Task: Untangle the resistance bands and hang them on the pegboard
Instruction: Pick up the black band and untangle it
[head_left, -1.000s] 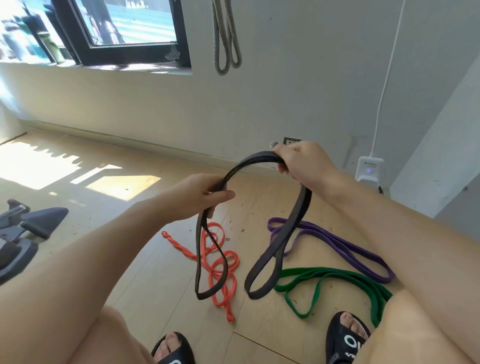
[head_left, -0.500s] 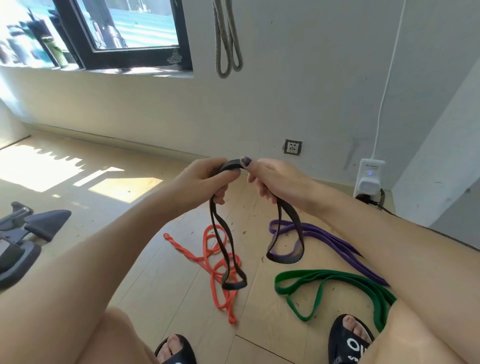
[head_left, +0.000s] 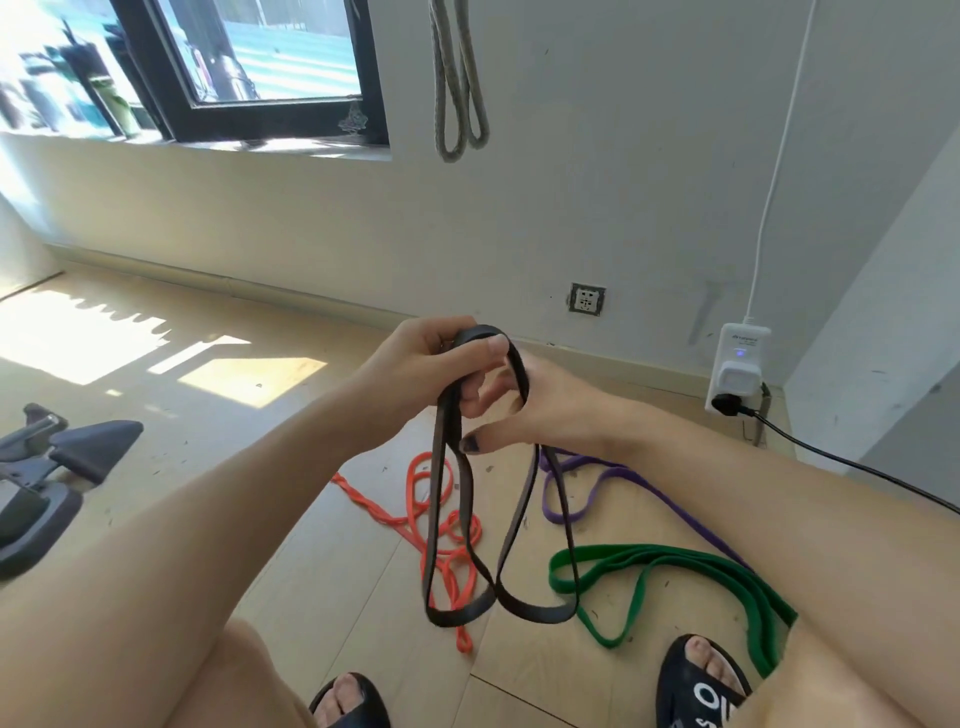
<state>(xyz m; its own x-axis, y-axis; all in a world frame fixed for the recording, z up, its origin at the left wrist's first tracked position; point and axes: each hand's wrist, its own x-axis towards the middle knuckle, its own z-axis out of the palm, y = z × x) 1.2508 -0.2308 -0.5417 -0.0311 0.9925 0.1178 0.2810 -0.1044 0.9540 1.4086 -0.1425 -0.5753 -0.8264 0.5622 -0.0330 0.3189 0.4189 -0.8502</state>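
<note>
With the left hand (head_left: 431, 364) and right hand (head_left: 540, 410) both curled round the top of the black band (head_left: 452, 519) above the floor (head_left: 322, 545), we keep each grip firm and separate the crossed hanging loops.

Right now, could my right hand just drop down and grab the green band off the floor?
Probably not yet: the right hand is busy with the black band. The green band itself lies uncovered below.
</note>
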